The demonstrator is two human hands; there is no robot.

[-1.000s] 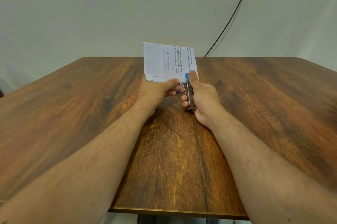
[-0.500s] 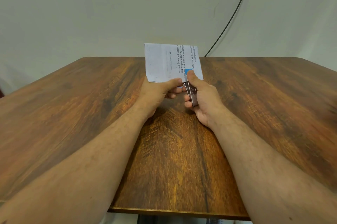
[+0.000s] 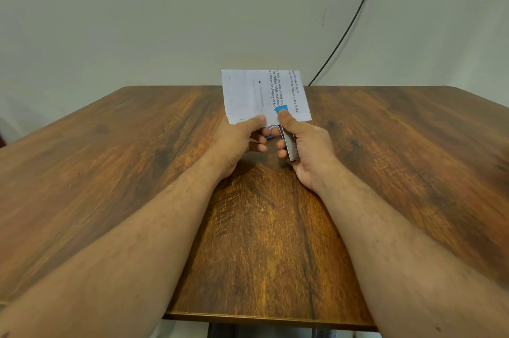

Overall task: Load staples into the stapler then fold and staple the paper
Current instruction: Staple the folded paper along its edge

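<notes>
A folded white paper (image 3: 248, 95) with printed text stands upright above the table's middle. My left hand (image 3: 242, 142) pinches its lower edge between thumb and fingers. My right hand (image 3: 305, 147) grips a small metal stapler (image 3: 287, 145) with a blue tip (image 3: 282, 109). The stapler's jaw sits over the paper's lower edge, right of centre, and my thumb presses on its top. The stapler's underside is hidden behind the paper and fingers.
A brown wooden table (image 3: 137, 172) fills the view, its near edge (image 3: 275, 319) close to me. A black cable (image 3: 355, 15) runs down the pale wall behind the far edge.
The paper has turned slightly and shifted right, showing more printed text. The stapler has slid further onto the paper's lower edge. Both hands stayed in about the same place.
</notes>
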